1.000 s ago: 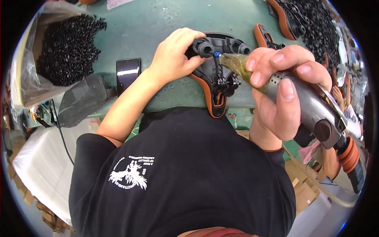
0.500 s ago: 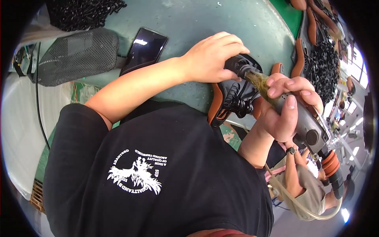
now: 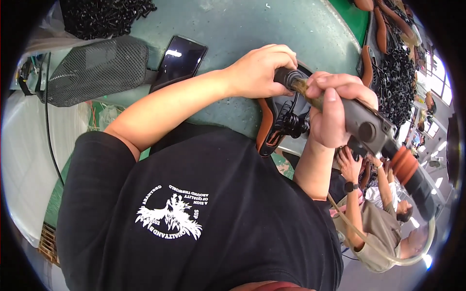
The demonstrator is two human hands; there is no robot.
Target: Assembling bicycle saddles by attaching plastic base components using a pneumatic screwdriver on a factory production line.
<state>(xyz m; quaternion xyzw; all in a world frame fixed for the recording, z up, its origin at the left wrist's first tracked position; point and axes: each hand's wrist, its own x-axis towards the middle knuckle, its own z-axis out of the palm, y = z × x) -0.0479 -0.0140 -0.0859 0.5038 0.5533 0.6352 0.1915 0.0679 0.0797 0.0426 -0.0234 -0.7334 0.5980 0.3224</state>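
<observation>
Hands at work over a green counter, viewed from above. We see the left hand partly closed, thumb and fingers gripping the black round end of a saddle-shaped piece. This piece, black with a brown edge, sits at the counter's near edge and bears dark fittings. The right hand is wrapped around a grey power tool, whose tip (sheathed in a yellowish wrap) reaches the round end; whether its bit is seated, we cannot tell. Leftward we find a dark phone, a black mesh item and a heap of small black parts.
</observation>
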